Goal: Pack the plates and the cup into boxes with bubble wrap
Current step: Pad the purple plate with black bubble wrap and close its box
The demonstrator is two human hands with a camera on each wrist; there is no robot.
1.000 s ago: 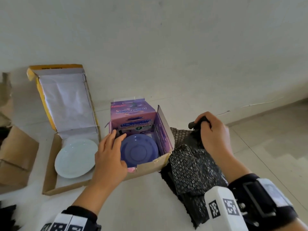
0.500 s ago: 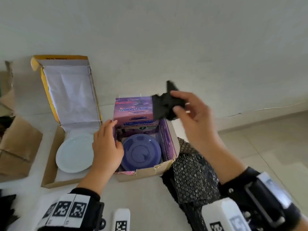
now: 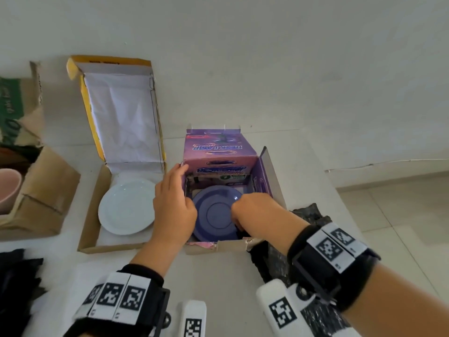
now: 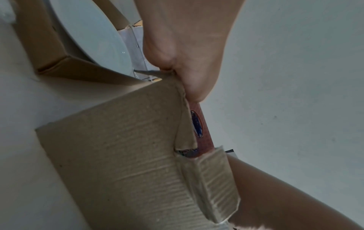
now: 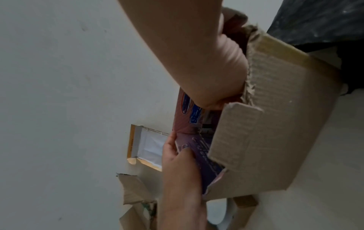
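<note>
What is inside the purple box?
A blue plate lies flat in the purple box. The right hand reaches in beside it, with something black at its fingers. What is under the plate is hidden.

right hand (image 3: 252, 210) fingertips hidden inside purple box (image 3: 264, 176), grip unclear; pink cup (image 3: 8, 188) cut off at left edge; blue plate (image 3: 216, 215) near rim covered by both hands
</note>
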